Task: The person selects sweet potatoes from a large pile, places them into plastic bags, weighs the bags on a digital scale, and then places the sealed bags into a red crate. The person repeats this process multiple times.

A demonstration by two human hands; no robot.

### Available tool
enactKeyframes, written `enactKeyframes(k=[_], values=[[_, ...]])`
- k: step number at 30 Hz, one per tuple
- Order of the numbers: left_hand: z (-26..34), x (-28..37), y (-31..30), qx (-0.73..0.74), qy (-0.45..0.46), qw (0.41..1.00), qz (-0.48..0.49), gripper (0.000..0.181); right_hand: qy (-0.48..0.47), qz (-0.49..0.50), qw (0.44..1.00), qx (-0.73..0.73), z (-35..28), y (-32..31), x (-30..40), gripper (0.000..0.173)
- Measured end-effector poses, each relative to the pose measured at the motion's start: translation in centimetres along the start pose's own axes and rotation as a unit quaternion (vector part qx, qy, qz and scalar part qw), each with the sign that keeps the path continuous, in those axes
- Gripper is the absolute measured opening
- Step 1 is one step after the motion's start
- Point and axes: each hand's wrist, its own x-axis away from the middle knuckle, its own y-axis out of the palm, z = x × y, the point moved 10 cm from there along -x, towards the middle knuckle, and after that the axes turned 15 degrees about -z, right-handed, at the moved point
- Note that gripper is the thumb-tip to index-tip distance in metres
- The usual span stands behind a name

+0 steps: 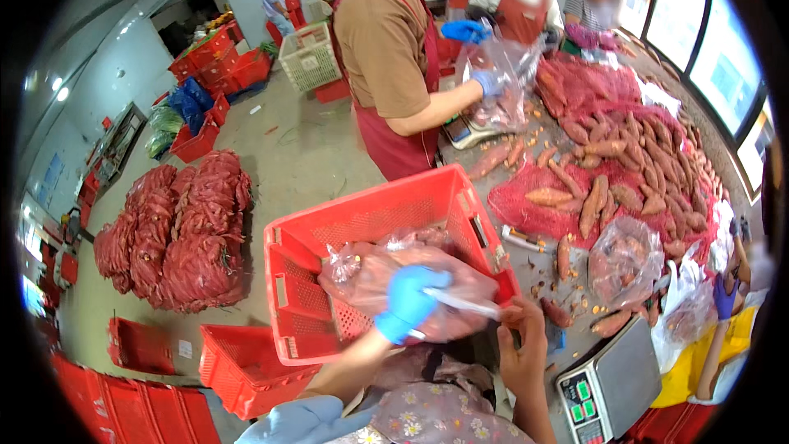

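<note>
My left hand [410, 302], in a blue glove, grips a blurred white strip-like thing [465, 303]. It is above a clear plastic bag of sweet potatoes [363, 277] inside a red plastic crate [370, 209]. My bare right hand [524, 339] is at the crate's near right corner, fingers curled by the strip's far end; blur hides whether they pinch it. Right of the crate, an orange and white utility knife [524, 238] lies on the grey worktable [573, 280]. Another filled clear bag [625, 262] sits beyond it.
Sweet potatoes [641, 154] are heaped on red mesh [524, 197] to the right. A digital scale [622, 382] stands near right. Across the crate, a person in a red apron [394, 148] handles a bag at another scale [471, 135]. Bundled red mesh sacks [191, 234] and crates [246, 364] occupy the left floor.
</note>
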Motion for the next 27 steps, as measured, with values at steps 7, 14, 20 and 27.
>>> enactKeyframes(k=[7, 14, 20, 27], values=[[-16.2, 5.8, -7.3, -0.219, -0.158, 0.951, -0.149, 0.030, 0.192, 0.087, 0.972, -0.100, 11.3, -2.5, 6.5, 0.042], [-25.0, 10.8, -7.3, -0.371, -0.209, 0.867, -0.257, 0.035, 0.262, 0.101, 0.952, -0.122, 14.0, -2.1, 8.1, 0.042], [-30.3, 17.1, -7.7, -0.394, -0.392, 0.756, -0.345, 0.055, 0.280, 0.063, 0.953, -0.099, 14.1, -2.2, 6.7, 0.036], [-28.5, 7.4, -4.7, -0.457, -0.300, 0.714, -0.438, 0.037, 0.275, 0.065, 0.958, -0.054, 13.0, -4.7, 8.6, 0.028]])
